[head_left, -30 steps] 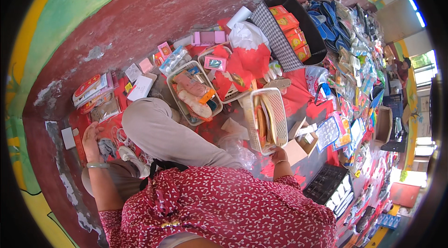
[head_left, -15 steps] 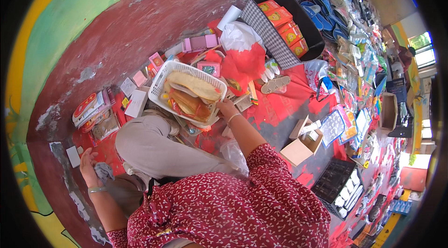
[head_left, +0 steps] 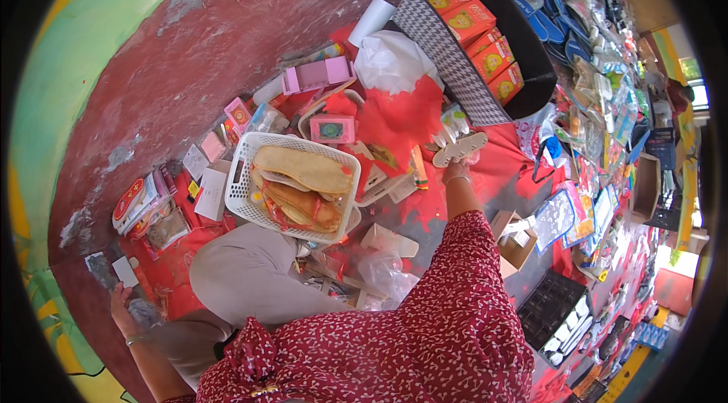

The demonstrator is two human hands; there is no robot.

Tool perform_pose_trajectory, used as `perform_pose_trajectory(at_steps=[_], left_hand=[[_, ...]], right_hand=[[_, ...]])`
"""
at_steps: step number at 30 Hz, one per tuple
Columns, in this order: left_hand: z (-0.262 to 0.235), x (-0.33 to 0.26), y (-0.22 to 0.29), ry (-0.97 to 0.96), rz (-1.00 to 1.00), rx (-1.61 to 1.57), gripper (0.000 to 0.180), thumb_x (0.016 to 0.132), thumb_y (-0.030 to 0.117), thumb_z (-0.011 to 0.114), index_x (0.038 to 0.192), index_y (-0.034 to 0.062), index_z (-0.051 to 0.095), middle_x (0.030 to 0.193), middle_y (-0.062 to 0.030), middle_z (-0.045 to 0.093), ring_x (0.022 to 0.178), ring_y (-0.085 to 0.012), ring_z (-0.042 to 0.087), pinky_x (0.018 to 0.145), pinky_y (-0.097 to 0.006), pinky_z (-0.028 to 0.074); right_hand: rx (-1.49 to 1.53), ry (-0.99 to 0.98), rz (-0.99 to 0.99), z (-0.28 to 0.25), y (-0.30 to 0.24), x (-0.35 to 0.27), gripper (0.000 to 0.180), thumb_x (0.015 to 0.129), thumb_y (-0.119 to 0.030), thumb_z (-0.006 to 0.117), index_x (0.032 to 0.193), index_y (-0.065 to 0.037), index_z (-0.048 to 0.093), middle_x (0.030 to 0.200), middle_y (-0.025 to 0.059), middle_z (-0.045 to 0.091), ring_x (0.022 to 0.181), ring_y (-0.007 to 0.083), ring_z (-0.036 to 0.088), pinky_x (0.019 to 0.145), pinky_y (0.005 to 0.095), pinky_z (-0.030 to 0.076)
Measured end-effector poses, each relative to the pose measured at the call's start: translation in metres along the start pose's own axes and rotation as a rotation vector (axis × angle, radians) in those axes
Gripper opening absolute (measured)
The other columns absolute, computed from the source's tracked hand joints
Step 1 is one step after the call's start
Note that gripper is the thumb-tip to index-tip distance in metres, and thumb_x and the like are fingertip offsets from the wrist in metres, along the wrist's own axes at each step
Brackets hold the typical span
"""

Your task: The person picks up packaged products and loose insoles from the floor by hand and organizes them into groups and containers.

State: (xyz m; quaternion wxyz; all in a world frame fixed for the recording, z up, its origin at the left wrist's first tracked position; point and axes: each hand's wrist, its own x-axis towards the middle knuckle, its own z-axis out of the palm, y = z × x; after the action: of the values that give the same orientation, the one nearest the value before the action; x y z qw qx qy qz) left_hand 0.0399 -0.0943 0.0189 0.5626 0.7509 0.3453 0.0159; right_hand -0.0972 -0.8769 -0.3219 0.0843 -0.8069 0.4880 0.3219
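My right hand (head_left: 456, 171) reaches out to the far right of the basket and grips a beige patterned sole (head_left: 460, 149) by its near side. Its fingers are partly hidden under the sole. Down at the left, my left hand (head_left: 121, 312) is by my knee, with a crumpled grey cloth (head_left: 144, 313) against its palm and thumb; the hold is only partly visible. A white plastic basket (head_left: 238, 189) stands beyond my leg. Stacked inside it are several tan, flat sole-shaped pieces (head_left: 303, 168) and some red and yellow bits.
A houndstooth fabric bin (head_left: 447, 54) with orange-red boxes stands at the back. Beside it lie a white plastic bag (head_left: 394, 62) and red paper (head_left: 402, 119). Blue slippers (head_left: 542, 12), an open cardboard box (head_left: 516, 240) and a black case (head_left: 553, 312) are on the right.
My right hand has let go of the basket, now set down, and moved right to the patterned sole. The left hand and grey cloth have shifted down and left.
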Motion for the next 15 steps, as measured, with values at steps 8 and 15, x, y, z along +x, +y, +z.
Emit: perform_pose_trajectory(at_steps=[8, 15], left_hand=[[0.007, 0.037, -0.01, 0.144, -0.058, -0.014, 0.02, 0.08, 0.03, 0.058, 0.08, 0.0093, 0.059, 0.064, -0.0017, 0.055, 0.05, -0.0152, 0.05, 0.042, -0.03, 0.041], [-0.024, 0.064, -0.032, 0.164, -0.145, 0.108, 0.02, 0.079, 0.028, 0.058, 0.087, 0.0099, 0.061, 0.071, -0.0015, 0.056, 0.058, -0.0142, 0.052, 0.051, -0.027, 0.043]], right_hand=[[-0.238, -0.024, -0.016, -0.007, -0.015, 0.066, 0.046, 0.093, -0.031, 0.03, 0.139, -0.034, 0.025, 0.15, -0.0029, 0.005, 0.137, 0.0229, 0.01, 0.101, 0.0454, 0.029], [0.158, 0.007, 0.165, -0.027, -0.038, 0.063, 0.05, 0.092, -0.033, 0.035, 0.139, -0.038, 0.019, 0.15, -0.0036, -0.003, 0.138, 0.0219, 0.006, 0.104, 0.0441, 0.026]])
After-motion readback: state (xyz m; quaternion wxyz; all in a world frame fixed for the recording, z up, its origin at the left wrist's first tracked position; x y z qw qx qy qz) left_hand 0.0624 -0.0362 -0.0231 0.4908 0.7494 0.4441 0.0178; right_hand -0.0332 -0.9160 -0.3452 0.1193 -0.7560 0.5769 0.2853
